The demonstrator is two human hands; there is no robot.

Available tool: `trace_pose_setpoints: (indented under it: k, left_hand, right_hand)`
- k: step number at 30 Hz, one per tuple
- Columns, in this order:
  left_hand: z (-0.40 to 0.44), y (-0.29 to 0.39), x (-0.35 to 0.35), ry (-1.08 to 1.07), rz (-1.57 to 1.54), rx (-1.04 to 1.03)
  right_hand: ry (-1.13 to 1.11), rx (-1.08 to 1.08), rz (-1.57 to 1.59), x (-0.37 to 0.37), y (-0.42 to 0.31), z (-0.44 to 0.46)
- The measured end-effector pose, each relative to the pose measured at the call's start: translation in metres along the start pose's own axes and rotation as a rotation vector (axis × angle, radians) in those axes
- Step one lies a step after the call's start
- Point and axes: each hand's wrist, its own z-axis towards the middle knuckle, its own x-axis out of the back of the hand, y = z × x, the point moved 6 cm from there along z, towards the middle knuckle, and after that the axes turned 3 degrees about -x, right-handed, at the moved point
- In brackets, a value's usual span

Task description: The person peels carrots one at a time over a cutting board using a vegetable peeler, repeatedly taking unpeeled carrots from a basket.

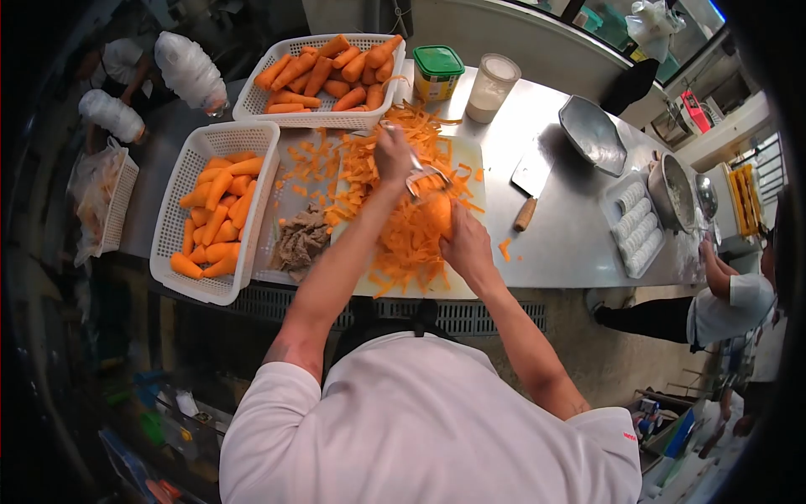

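Note:
My left hand [393, 155] is closed around the handle of a metal peeler [426, 176]. The peeler's head is at the upper end of an orange carrot [437, 215], which my right hand [466, 242] grips from the right. Beneath both hands lies a wide heap of carrot peelings [403, 244], covering much of a pale cutting board [468, 155]. A crumpled brown cloth [300, 241] rests left of the board. One white basket [270, 189] holds smooth, bright carrots [220, 210]; another white basket [243, 105], farther back, holds duller orange carrots [323, 76].
A cleaver [532, 172] lies on the steel table [571, 244]. Behind the board stand a green-lidded tub [437, 71] and a clear container [493, 88]. To the right are a dark tray [593, 134], a tray of white rolls [635, 228] and a metal bowl [673, 193]. A co-worker [730, 294] stands beyond.

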Motion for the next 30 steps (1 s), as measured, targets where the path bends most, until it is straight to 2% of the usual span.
trace_pose_setpoints:
  k: [1, 2, 4, 6, 7, 8, 10, 14, 16, 17, 20, 22, 24, 26, 28, 30]
  left_hand:
    - [0.013, -0.006, 0.016, 0.107, 0.06, 0.046]
    - [0.019, -0.012, 0.026, 0.109, 0.056, 0.044]
    - [0.026, 0.001, 0.052, 0.263, -0.108, 0.043]
    - [0.011, 0.02, 0.05, 0.189, -0.193, 0.087]
    - [0.002, 0.027, 0.045, 0.122, -0.288, 0.128]
    - [-0.011, 0.03, 0.038, 0.121, -0.29, 0.128]
    - [-0.031, 0.038, 0.011, -0.038, -0.244, 0.062]
    - [-0.008, 0.003, 0.018, -0.067, -0.125, 0.033]
    - [0.002, 0.001, 0.042, 0.153, -0.234, 0.102]
    - [0.002, 0.001, 0.036, 0.149, -0.234, 0.097]
    - [-0.025, 0.007, 0.005, -0.135, -0.126, -0.058]
    - [-0.002, -0.001, 0.02, -0.048, -0.038, -0.043]
    - [0.011, -0.009, 0.047, 0.185, -0.244, 0.105]
    - [-0.013, 0.009, 0.035, 0.188, -0.226, 0.151]
    - [-0.025, 0.018, 0.005, -0.089, -0.168, -0.091]
    - [-0.015, 0.01, 0.011, -0.018, -0.095, -0.033]
  right_hand:
    - [0.001, 0.001, -0.006, 0.0, 0.005, -0.002]
    - [0.006, 0.036, 0.079, 0.002, 0.01, -0.003]
    - [0.02, 0.074, 0.175, 0.012, 0.009, 0.004]
    - [-0.397, -0.333, 1.129, 0.004, 0.012, -0.002]
    - [-0.404, -0.4, 1.342, 0.007, 0.002, -0.002]
    - [-0.404, -0.401, 1.341, 0.003, 0.003, 0.0]
    - [-0.509, -0.351, 1.004, -0.012, 0.006, 0.004]
    - [-0.517, -0.337, 0.884, -0.026, 0.005, -0.004]
    - [-0.371, -0.166, 0.698, -0.023, 0.01, 0.003]
    - [-0.316, -0.11, 0.634, -0.023, 0.013, 0.008]
    - [-0.249, -0.09, 0.528, -0.026, 0.011, 0.006]
    - [-0.287, -0.07, 0.596, -0.023, 0.004, 0.004]
    - [-0.306, -0.091, 0.483, -0.007, -0.003, 0.0]
    - [-0.328, -0.12, 0.384, -0.008, -0.004, 0.002]
    - [-0.329, -0.106, 0.186, -0.019, 0.002, 0.007]
    - [-0.203, 0.041, 0.142, -0.014, -0.003, 0.004]
